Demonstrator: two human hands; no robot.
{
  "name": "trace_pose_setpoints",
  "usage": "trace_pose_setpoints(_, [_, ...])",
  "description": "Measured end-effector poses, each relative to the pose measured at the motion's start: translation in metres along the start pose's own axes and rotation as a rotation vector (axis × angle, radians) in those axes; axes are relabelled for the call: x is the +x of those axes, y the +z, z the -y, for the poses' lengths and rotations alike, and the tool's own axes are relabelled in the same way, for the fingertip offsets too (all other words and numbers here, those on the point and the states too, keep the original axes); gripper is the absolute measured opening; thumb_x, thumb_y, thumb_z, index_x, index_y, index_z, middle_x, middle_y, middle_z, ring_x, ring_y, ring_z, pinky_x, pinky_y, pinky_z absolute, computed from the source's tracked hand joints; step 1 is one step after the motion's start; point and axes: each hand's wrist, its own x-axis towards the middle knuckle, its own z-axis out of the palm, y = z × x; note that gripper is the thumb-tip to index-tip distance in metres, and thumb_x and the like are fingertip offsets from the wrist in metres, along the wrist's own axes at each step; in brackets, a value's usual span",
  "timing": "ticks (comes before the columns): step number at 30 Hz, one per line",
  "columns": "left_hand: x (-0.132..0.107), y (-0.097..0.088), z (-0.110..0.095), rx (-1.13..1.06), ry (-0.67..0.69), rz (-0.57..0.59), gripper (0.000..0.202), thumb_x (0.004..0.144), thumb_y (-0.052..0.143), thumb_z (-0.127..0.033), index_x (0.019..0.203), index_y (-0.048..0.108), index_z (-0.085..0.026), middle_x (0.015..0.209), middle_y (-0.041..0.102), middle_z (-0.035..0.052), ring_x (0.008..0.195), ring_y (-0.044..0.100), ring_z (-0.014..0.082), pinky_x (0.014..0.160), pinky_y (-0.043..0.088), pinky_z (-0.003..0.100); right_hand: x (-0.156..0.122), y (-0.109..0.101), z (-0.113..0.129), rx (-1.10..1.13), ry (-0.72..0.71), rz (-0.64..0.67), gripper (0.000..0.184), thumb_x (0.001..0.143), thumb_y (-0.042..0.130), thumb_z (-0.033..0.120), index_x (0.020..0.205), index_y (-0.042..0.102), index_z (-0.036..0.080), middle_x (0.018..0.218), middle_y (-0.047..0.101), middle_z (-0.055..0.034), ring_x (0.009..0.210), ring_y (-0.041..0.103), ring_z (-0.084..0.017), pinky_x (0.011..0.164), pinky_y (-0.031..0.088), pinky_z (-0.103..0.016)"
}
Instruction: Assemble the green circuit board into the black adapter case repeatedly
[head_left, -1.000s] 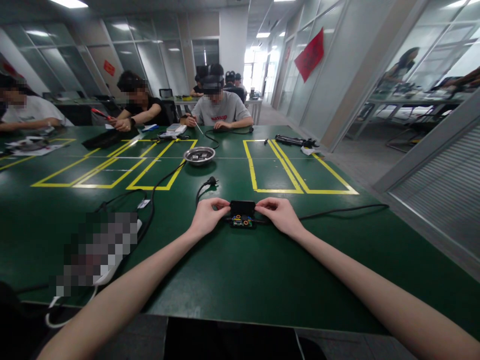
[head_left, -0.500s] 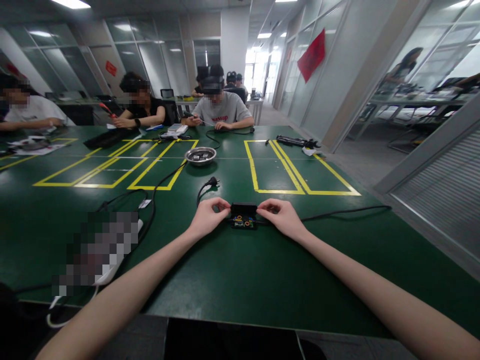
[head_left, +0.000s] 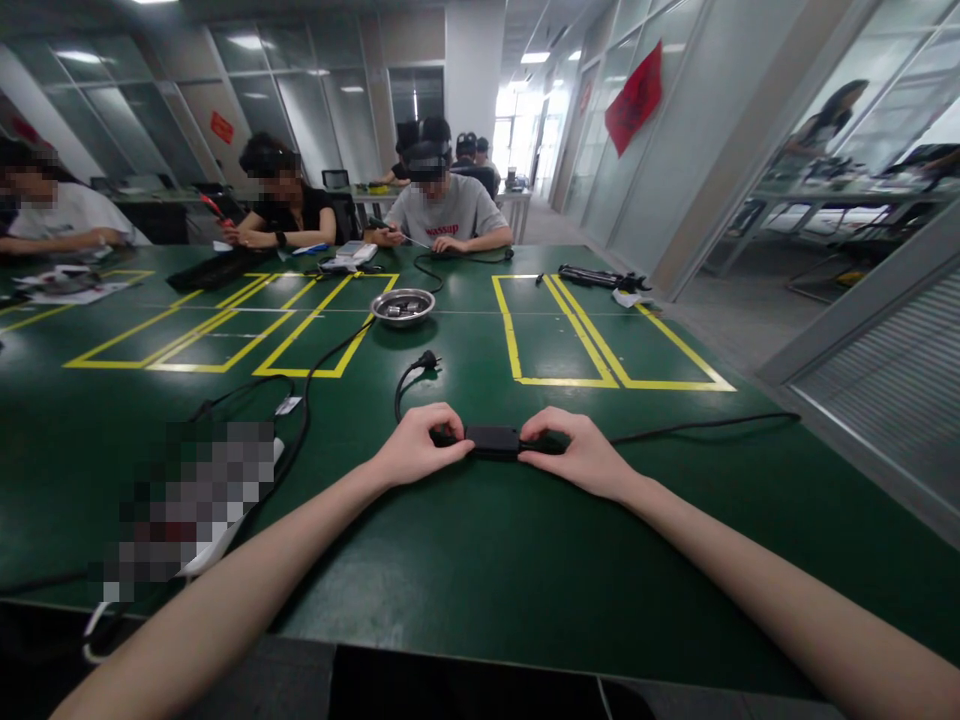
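Note:
A black power adapter (head_left: 492,441) lies on the green table in front of me, its cover now over the circuit board. My left hand (head_left: 426,443) grips its left end between thumb and fingers. The opposite end is pinched by my right hand (head_left: 574,450). From the right side a black cord (head_left: 705,427) runs across the table. Behind my left hand, a cord with a black plug (head_left: 427,361) curves up from the adapter's left. No circuit board shows any more.
A steel bowl (head_left: 403,307) with small metal parts stands beyond the plug. A partly blurred power strip (head_left: 214,545) lies at left with cables. Yellow tape outlines (head_left: 562,382) mark the table. A black tripod-like item (head_left: 604,277) lies far right. Several people sit across the table.
The cover, held up on edge above the exposed circuit board, has come down flat onto the adapter base. Both hands have shifted from the cover's edges to the adapter's two ends.

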Motion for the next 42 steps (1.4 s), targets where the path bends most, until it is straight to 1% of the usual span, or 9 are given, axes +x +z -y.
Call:
trace_pose_setpoints(5, [0.001, -0.003, 0.003, 0.013, -0.002, 0.059, 0.018, 0.084, 0.072, -0.033, 0.077, 0.064, -0.017, 0.083, 0.067, 0.0017, 0.078, 0.061, 0.0160, 0.075, 0.049, 0.028, 0.001, 0.004, 0.001, -0.112, -0.010, 0.006, 0.017, 0.089, 0.072, 0.035, 0.097, 0.070, 0.020, 0.093, 0.072, -0.0063, 0.085, 0.066, -0.022, 0.078, 0.055, -0.038])
trace_pose_setpoints(8, [0.002, -0.003, 0.005, 0.039, -0.038, 0.080, 0.019, 0.084, 0.072, -0.034, 0.091, 0.066, -0.018, 0.089, 0.068, 0.0020, 0.082, 0.062, 0.0174, 0.079, 0.051, 0.030, 0.004, 0.010, 0.002, -0.202, 0.028, 0.004, 0.026, 0.088, 0.073, 0.038, 0.107, 0.071, 0.020, 0.102, 0.071, -0.0084, 0.095, 0.066, -0.025, 0.085, 0.055, -0.042])
trace_pose_setpoints(12, [0.004, 0.001, 0.002, 0.205, 0.040, 0.136, 0.027, 0.089, 0.068, -0.035, 0.110, 0.070, -0.018, 0.102, 0.067, 0.0073, 0.096, 0.063, 0.0227, 0.088, 0.051, 0.036, 0.008, 0.014, 0.005, -0.160, 0.084, 0.056, 0.021, 0.089, 0.073, 0.038, 0.099, 0.073, 0.019, 0.107, 0.070, -0.0096, 0.100, 0.066, -0.025, 0.089, 0.054, -0.042])
trace_pose_setpoints(18, [0.004, 0.011, -0.009, 0.365, 0.019, 0.152, 0.035, 0.090, 0.071, -0.050, 0.105, 0.067, -0.018, 0.100, 0.071, 0.0074, 0.090, 0.065, 0.0245, 0.078, 0.050, 0.035, 0.010, 0.010, 0.018, -0.002, 0.178, 0.101, 0.027, 0.079, 0.080, 0.028, 0.102, 0.068, 0.019, 0.099, 0.074, -0.0049, 0.089, 0.069, -0.021, 0.082, 0.055, -0.036])
trace_pose_setpoints(22, [0.004, 0.011, -0.011, 0.371, 0.001, 0.136, 0.039, 0.079, 0.084, -0.046, 0.101, 0.063, -0.021, 0.089, 0.071, 0.0016, 0.079, 0.065, 0.0215, 0.069, 0.045, 0.030, 0.009, 0.010, 0.025, 0.007, 0.184, 0.106, 0.036, 0.072, 0.082, 0.019, 0.103, 0.063, 0.020, 0.092, 0.072, -0.0010, 0.082, 0.067, -0.019, 0.076, 0.054, -0.033])
trace_pose_setpoints(26, [0.005, 0.009, -0.010, 0.394, 0.040, 0.140, 0.042, 0.071, 0.091, -0.043, 0.089, 0.060, -0.021, 0.083, 0.068, -0.0007, 0.075, 0.063, 0.0196, 0.066, 0.041, 0.027, 0.009, 0.012, 0.025, 0.002, 0.184, 0.131, 0.029, 0.072, 0.082, 0.017, 0.097, 0.067, 0.019, 0.087, 0.071, -0.0009, 0.079, 0.066, -0.019, 0.074, 0.052, -0.033])
trace_pose_setpoints(29, [0.006, 0.008, -0.008, 0.402, 0.093, 0.158, 0.042, 0.072, 0.092, -0.041, 0.085, 0.059, -0.020, 0.083, 0.067, -0.0005, 0.075, 0.063, 0.0190, 0.066, 0.039, 0.027, 0.007, 0.012, 0.023, -0.037, 0.132, 0.124, 0.023, 0.074, 0.082, 0.019, 0.090, 0.066, 0.019, 0.085, 0.071, -0.0012, 0.078, 0.065, -0.019, 0.071, 0.051, -0.032])
trace_pose_setpoints(37, [0.004, 0.010, -0.007, 0.463, 0.181, 0.158, 0.035, 0.079, 0.085, -0.040, 0.090, 0.059, -0.019, 0.087, 0.066, 0.0018, 0.083, 0.063, 0.0215, 0.075, 0.044, 0.031, 0.003, 0.016, 0.015, -0.260, -0.177, 0.072, 0.017, 0.092, 0.070, 0.028, 0.105, 0.072, 0.017, 0.093, 0.075, -0.0083, 0.084, 0.066, -0.022, 0.075, 0.053, -0.035])
trace_pose_setpoints(42, [0.001, 0.011, -0.013, 0.395, 0.212, 0.171, 0.027, 0.094, 0.070, -0.044, 0.102, 0.064, -0.019, 0.090, 0.070, 0.0037, 0.083, 0.064, 0.0208, 0.076, 0.046, 0.031, 0.005, 0.015, 0.019, -0.382, -0.283, 0.070, 0.019, 0.096, 0.065, 0.029, 0.108, 0.073, 0.016, 0.097, 0.077, -0.0107, 0.087, 0.066, -0.025, 0.078, 0.053, -0.038])
